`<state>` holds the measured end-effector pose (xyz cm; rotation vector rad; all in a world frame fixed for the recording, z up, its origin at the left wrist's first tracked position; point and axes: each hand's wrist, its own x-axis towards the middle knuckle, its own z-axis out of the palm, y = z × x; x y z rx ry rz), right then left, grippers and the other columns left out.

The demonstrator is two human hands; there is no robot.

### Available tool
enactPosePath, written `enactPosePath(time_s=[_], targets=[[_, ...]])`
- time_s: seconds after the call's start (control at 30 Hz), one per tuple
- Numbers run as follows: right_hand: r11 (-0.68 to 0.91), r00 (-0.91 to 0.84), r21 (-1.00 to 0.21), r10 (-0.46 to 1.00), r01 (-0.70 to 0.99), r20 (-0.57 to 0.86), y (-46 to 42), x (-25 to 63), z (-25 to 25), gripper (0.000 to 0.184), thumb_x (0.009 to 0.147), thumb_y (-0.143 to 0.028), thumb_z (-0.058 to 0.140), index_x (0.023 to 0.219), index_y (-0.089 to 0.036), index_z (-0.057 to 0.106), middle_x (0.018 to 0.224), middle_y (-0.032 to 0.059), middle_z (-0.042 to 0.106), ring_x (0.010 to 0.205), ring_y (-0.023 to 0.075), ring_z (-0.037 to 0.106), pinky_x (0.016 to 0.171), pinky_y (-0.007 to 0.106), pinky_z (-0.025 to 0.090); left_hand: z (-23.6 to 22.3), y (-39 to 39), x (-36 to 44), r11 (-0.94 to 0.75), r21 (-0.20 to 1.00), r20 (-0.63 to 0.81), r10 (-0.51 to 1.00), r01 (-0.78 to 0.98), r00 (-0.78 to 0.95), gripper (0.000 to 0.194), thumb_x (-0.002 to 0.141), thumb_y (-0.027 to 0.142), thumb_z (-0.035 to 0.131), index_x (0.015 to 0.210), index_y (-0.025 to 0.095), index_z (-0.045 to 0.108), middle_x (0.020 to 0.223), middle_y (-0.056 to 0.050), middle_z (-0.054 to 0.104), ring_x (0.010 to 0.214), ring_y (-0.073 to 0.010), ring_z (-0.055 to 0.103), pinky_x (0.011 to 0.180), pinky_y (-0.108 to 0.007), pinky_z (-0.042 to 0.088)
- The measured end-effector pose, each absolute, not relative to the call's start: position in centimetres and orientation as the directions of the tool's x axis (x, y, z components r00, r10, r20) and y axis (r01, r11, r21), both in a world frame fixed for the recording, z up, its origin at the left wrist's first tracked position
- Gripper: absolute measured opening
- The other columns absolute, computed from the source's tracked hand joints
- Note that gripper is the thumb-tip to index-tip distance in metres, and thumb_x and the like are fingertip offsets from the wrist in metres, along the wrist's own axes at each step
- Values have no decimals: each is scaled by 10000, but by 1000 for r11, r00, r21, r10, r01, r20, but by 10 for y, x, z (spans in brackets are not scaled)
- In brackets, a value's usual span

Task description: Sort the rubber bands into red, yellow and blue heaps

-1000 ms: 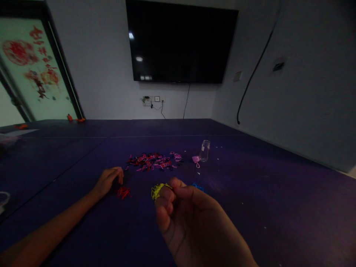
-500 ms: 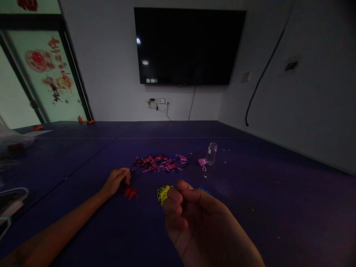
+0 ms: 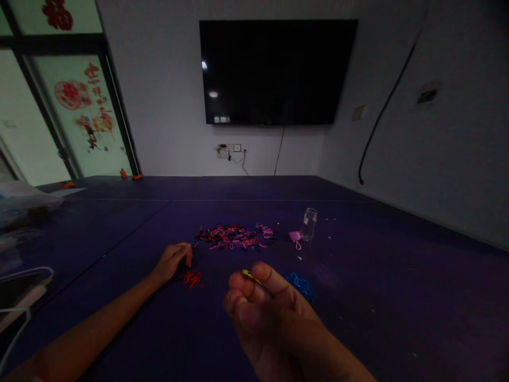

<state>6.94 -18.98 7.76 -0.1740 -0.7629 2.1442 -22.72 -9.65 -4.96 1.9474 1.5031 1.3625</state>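
My right hand (image 3: 266, 313) is raised close to the camera, palm side showing, thumb pressed against its curled fingers. Anything pinched there is hidden. Through a gap in those fingers shows a bit of the yellow rubber-band pile (image 3: 251, 276), mostly covered by the hand. My left hand (image 3: 174, 261) rests on the purple surface with fingers loosely bent downward and nothing visible in them. Just beside its fingertips lies a small heap of red rubber bands (image 3: 191, 278). Blue rubber bands (image 3: 301, 286) lie behind my right hand. Farther off spreads a mixed pile of pink, red and dark bands (image 3: 233, 236).
A clear bottle (image 3: 308, 225) stands at the right of the mixed pile, a pink cap with a loop (image 3: 295, 237) against it. White scraps (image 3: 299, 258) dot the purple surface (image 3: 377, 276). A white-framed object (image 3: 24, 292) and clear plastic (image 3: 24, 212) are at the left.
My right hand has turned, its thumb now across the front of the fingers, and covers more of the yellow pile. More of the blue bands shows. My left hand stays by the red heap.
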Motion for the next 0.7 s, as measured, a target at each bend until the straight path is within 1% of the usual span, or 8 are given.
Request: enactPosePath(time_s=[0.17, 0.3, 0.5, 0.7], targets=[[-409, -657, -612, 711, -677, 252, -182, 67, 65, 344, 575, -189, 798, 855, -177, 598, 798, 35, 645, 783, 166, 641, 705, 275, 547, -54, -93, -230, -406, 726, 495, 869, 555, -11, 576, 897, 521, 304, 482, 188, 526, 537, -31, 547, 585, -152, 526, 628, -294, 423], [-332, -645, -661, 701, -673, 303, -178, 66, 61, 324, 601, -196, 784, 861, -190, 592, 774, 30, 629, 749, 164, 638, 674, 277, 546, -52, -95, -228, -395, 734, 485, 874, 552, -20, 562, 899, 502, 313, 482, 196, 534, 551, -40, 558, 588, -161, 532, 631, -305, 423], [-171, -589, -696, 689, -698, 422, -172, 57, 50, 328, 628, -249, 776, 881, -201, 573, 754, 23, 619, 686, 148, 630, 612, 260, 534, -49, -98, -226, -388, 729, 483, 875, 564, -22, 558, 904, 486, 305, 483, 201, 533, 557, -34, 553, 595, -164, 534, 639, -310, 427], [-122, -660, -772, 612, -624, 437, -168, 49, 43, 288, 685, -331, 743, 851, -188, 555, 708, 13, 625, 665, 163, 650, 555, 276, 538, -52, -96, -229, -402, 711, 497, 868, 577, -7, 571, 904, 493, 294, 483, 191, 534, 552, -25, 553, 579, -150, 536, 628, -289, 433]])
